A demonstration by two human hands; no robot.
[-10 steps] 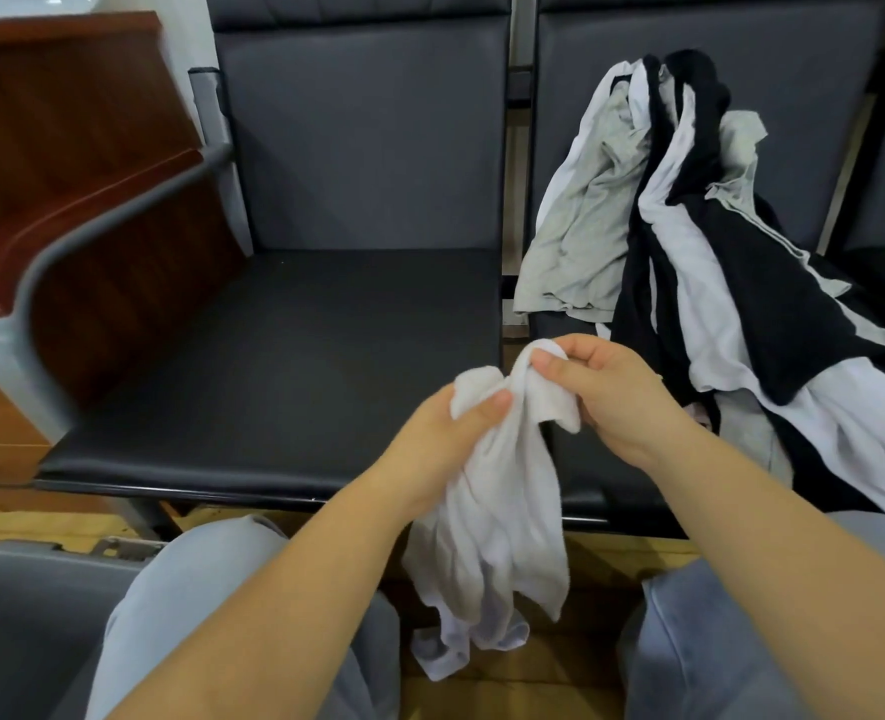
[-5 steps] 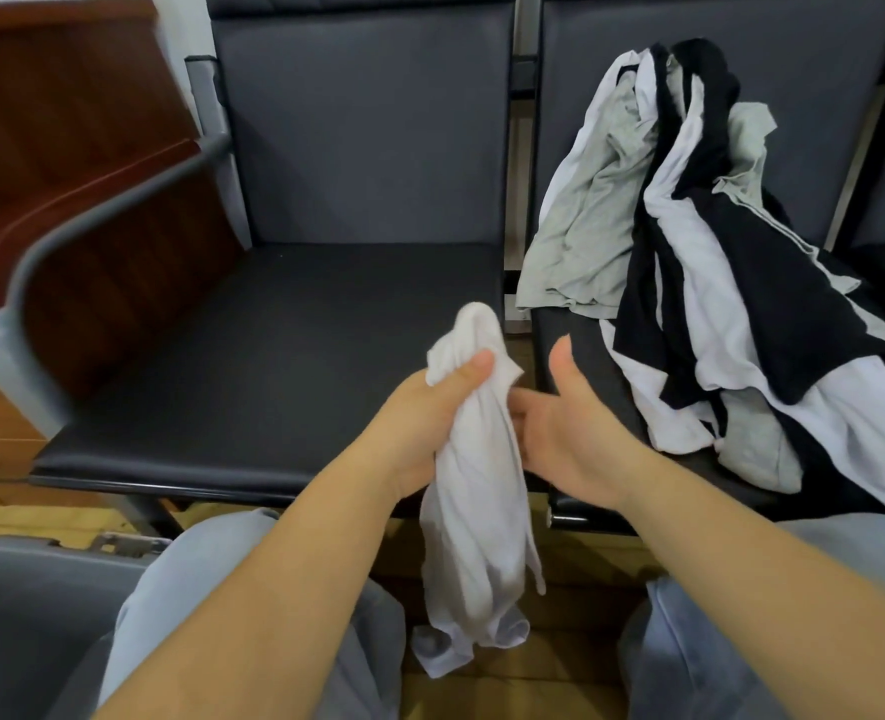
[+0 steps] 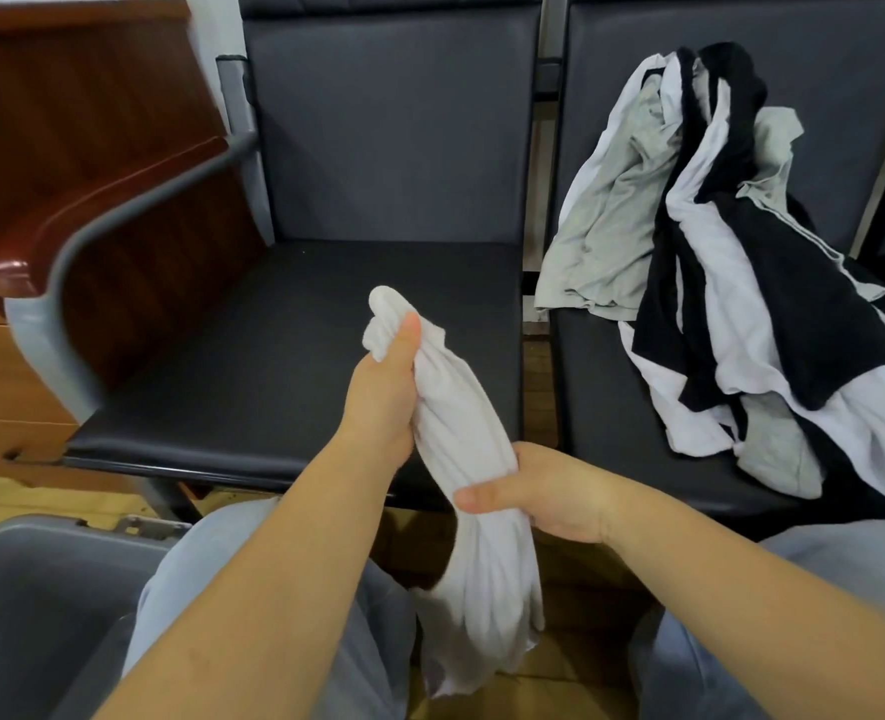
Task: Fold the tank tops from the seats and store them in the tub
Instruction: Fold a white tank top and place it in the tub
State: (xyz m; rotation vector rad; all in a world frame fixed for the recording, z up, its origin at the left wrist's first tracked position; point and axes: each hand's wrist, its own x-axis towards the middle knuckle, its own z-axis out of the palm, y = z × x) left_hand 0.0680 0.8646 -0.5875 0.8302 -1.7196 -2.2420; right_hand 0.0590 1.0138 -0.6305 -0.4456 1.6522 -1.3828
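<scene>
- Left hand (image 3: 386,394) is gripping the top end of a white top (image 3: 461,459), thumb pressing over the bunched cloth, fingers curling round the far side.
- Right hand (image 3: 544,496) is wrapping round the same top lower down, thumb across the front; its fingers are hiding behind the cloth, so I cannot tell how tightly they are closing.
- I am holding the top as a twisted rope in the air, in front of the left seat (image 3: 295,345) and above my knees, its tail hanging down between my legs.
- To do this step well, I judge I should be untwisting it first: finding the straps or the hem, shaking it open, then laying it flat on the left seat before any fold. Folding it while roped would be trapping creases.
- Dark padded cushion is lying level and bare in front of me, likely good for smoothing cloth.
- More tops (image 3: 716,262), grey, white and black, are lying heaped on the right seat (image 3: 612,433) and draping up its back.
- Grey tub (image 3: 30,589) is standing on the floor at my lower left, just beside my left knee; what I can see of its inside looks bare.
- Wooden armrest (image 3: 118,200) and a wood panel are flanking the left seat; the floor is showing wood planks.
</scene>
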